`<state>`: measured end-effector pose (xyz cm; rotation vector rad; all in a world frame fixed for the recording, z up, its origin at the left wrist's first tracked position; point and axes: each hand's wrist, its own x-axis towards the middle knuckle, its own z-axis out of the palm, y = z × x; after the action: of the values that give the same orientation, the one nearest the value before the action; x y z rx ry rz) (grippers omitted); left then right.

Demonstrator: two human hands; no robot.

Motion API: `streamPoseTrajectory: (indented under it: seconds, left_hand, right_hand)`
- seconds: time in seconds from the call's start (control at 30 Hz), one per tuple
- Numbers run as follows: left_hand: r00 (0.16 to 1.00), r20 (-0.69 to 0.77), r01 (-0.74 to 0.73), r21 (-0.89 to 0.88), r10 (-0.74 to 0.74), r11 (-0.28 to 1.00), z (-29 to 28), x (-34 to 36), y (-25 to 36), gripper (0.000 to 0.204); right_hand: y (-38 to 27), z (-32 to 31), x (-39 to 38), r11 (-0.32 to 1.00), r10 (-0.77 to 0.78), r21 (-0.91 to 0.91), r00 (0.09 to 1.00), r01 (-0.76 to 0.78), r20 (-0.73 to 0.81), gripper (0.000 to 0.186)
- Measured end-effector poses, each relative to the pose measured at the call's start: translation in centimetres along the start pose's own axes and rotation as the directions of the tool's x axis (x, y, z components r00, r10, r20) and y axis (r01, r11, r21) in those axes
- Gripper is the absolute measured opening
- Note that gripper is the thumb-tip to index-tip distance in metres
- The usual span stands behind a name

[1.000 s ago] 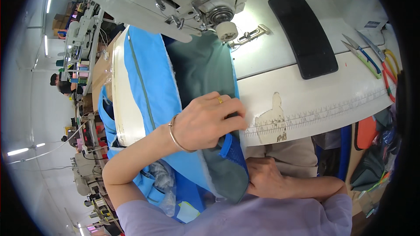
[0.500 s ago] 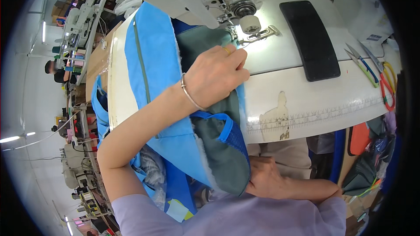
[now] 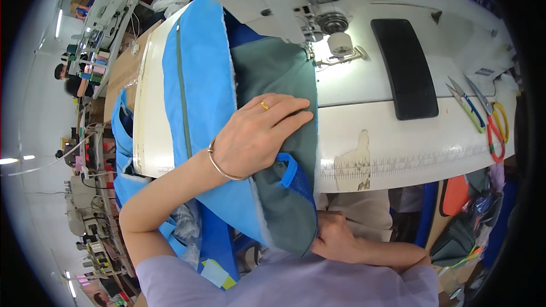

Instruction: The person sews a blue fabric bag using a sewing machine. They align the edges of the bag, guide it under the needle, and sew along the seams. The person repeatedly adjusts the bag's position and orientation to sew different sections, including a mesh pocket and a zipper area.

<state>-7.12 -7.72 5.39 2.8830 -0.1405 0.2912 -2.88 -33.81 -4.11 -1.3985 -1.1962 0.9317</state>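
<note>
Head-camera view, as I follow it remotely: a work piece at an industrial sewing machine (image 3: 250, 0). The piece, a grey-green fabric panel (image 3: 273, 68) joined to a light-blue panel (image 3: 199, 74) with a dark zipper (image 3: 182, 79), lies across the bench (image 3: 347, 122); its far right corner reaches the presser foot (image 3: 309, 51), and its near end hangs over the front edge. Half a second ago I saw the left hand (image 3: 256, 133) close beside the needle area, more bunched; it now lies nearer the bench's front edge, fingers extended and spread on the grey-green cloth, gripping nothing that I can see. The panel's right edge shows straighter and its surface less creased than a second ago. I take this as smoothing and aligning the cloth, with the seam edge still to be fed. The right hand (image 3: 336, 237) has kept its place at the hanging end, beside the blue mesh trim (image 3: 304, 185); its fingertips are hidden by cloth, so I cannot tell whether they pinch it.
</note>
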Motion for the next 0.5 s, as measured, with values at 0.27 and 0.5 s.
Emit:
streamPoseTrajectory:
  seconds: [0.27, 0.5]
  left_hand:
    - [0.999, -0.033, -0.033, 0.015, 0.033, 0.999, 0.5, -0.1, -0.1, 0.048]
    - [0.999, -0.035, -0.030, -0.029, 0.029, 0.999, 0.8, 0.3, -1.0, 0.043]
  right_hand:
    - [0.8, 0.5, -0.9, 0.980, 0.094, 0.177, 0.996, -0.093, 0.000, 0.023]
    - [1.2, -0.1, -0.3, 0.979, 0.059, 0.191, 0.996, -0.071, 0.070, 0.020]
